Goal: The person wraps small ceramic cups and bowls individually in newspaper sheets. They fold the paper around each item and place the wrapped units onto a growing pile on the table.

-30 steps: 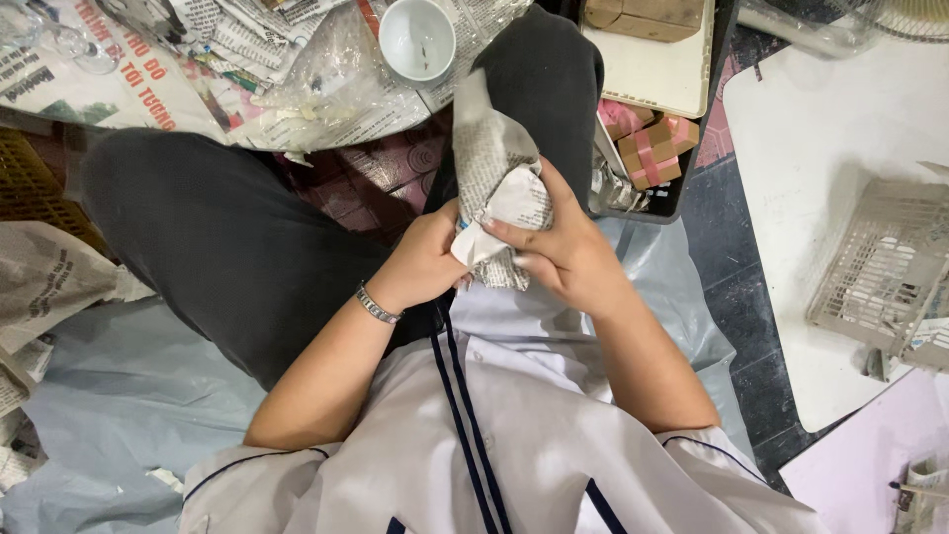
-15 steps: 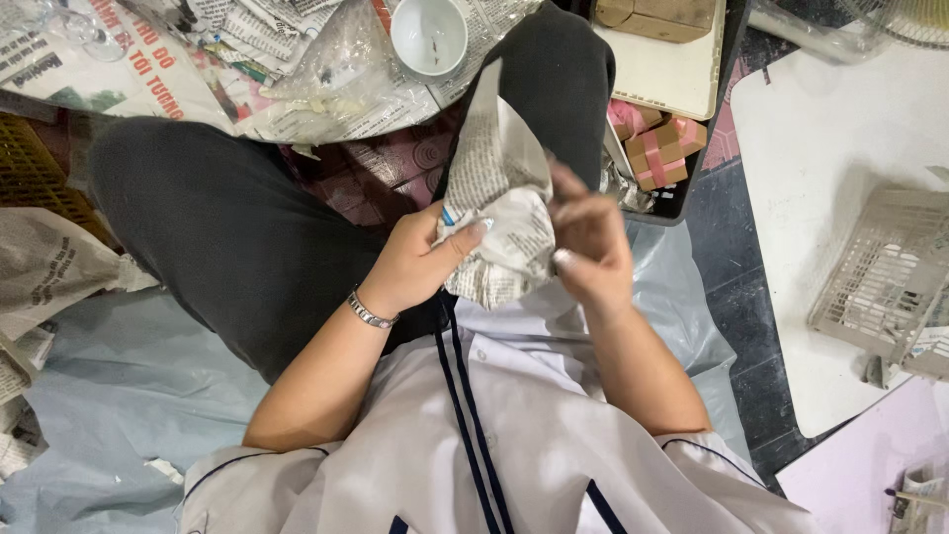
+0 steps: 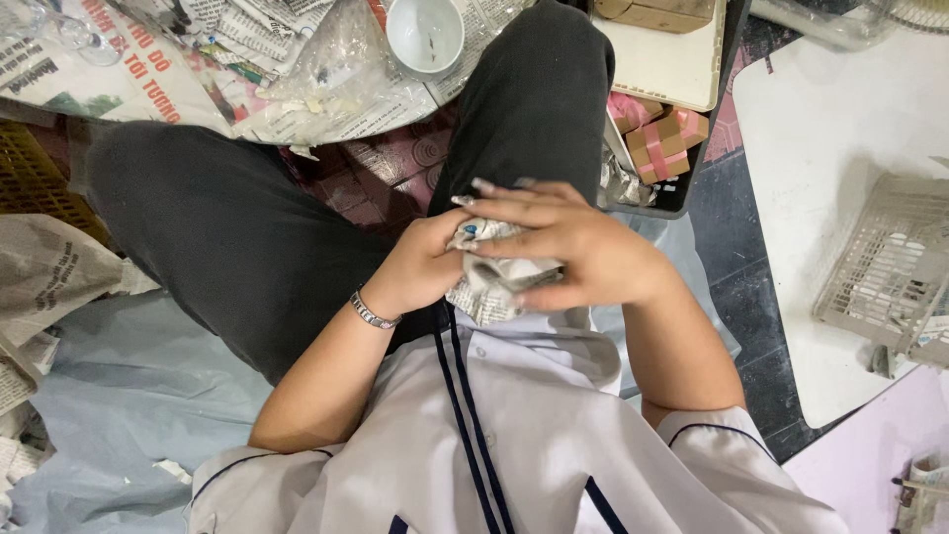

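Observation:
I sit on the floor with both hands in my lap. They press a bundle wrapped in newspaper (image 3: 486, 287) between them. My left hand (image 3: 420, 267) cups the bundle from the left and below. My right hand (image 3: 568, 242) lies flat across its top, fingers stretched to the left. What is inside the paper is hidden. A metal bracelet (image 3: 373, 313) circles my left wrist.
A white cup (image 3: 425, 35) stands on spread newspapers and clear plastic (image 3: 326, 84) ahead. A dark tray (image 3: 682, 193) with pink-and-tan boxes (image 3: 660, 133) sits right of my knee. A grey plastic basket (image 3: 885, 272) lies on a white board (image 3: 840, 129) at right. Crumpled newspaper (image 3: 44, 272) lies left.
The tall loose end of newspaper has been folded down. My right hand moved from the bundle's side to lie flat over its top, and the bundle is now compact.

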